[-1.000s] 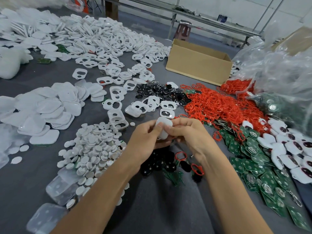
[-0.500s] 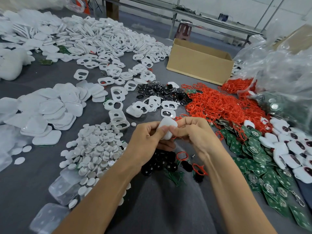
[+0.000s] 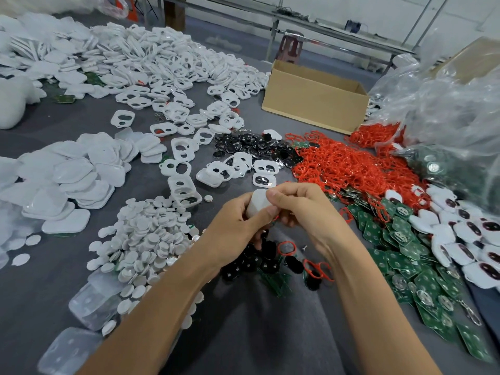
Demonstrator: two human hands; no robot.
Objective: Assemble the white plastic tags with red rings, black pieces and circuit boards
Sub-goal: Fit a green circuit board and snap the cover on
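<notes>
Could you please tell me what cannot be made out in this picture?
Head view: underside of the white tag, covered by the left hand and right hand.
Head view: inside of the cardboard box, hidden by its near wall.
Head view: contents of the plastic bag, blurred by crinkled film.
Head view: the clear tray, cut off by the bottom edge.

discs point(image 3: 146, 236) left, rings point(image 3: 341, 166) & boards point(image 3: 400, 255) right, box point(image 3: 315, 104) behind.
</notes>
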